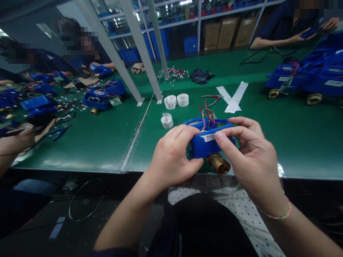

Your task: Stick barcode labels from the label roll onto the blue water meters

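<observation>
both hands (211, 157) clamp a blue meter housing (210, 141) with red wires (206, 115) sprouting from its open top.

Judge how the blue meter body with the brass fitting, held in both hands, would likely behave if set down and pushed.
The blue meter body looks rigid, probably heavy given its brass fitting. The round fitting may make it rock. Its loose wires look floppy and could snag.

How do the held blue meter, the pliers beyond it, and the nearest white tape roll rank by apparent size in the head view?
1. blue meter, held by the left hand and right hand, nearest the camera.
2. pliers.
3. white tape roll; close to the pliers, unsure.
</observation>
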`<control>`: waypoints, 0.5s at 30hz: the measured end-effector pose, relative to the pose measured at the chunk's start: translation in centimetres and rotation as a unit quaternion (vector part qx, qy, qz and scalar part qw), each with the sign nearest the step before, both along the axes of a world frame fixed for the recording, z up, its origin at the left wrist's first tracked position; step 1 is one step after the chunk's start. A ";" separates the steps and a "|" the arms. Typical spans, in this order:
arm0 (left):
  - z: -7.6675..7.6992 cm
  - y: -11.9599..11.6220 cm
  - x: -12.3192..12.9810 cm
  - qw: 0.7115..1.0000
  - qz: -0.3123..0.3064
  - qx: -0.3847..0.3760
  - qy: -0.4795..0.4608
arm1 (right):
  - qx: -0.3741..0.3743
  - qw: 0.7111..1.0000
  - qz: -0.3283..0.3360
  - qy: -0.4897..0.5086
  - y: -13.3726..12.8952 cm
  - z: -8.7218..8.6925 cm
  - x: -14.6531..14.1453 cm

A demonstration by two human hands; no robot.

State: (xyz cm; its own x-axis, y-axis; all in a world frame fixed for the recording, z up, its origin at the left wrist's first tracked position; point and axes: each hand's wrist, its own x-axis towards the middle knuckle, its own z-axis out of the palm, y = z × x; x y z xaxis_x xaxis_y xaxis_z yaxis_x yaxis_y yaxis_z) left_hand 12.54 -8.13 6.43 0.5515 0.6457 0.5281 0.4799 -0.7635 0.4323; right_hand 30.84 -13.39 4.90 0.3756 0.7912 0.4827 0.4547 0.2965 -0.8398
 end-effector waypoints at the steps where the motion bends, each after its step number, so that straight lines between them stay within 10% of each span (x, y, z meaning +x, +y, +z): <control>1: 0.0 0.0 0.0 1.000 0.001 -0.001 0.001 | 0.002 1.000 -0.003 -0.003 0.0 0.0 -0.1; 15: -0.5 -0.4 -0.1 0.999 0.008 0.049 -0.007 | 0.029 0.999 -0.033 0.002 0.5 0.1 -0.6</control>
State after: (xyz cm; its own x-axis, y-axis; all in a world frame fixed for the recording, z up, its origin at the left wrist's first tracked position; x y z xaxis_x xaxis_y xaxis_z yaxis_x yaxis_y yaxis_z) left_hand 12.46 -8.48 5.89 0.5331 0.5993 0.5972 0.4869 -0.7946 0.3627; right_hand 30.27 -12.94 5.01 0.4281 0.7351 0.5258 0.4714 0.3148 -0.8238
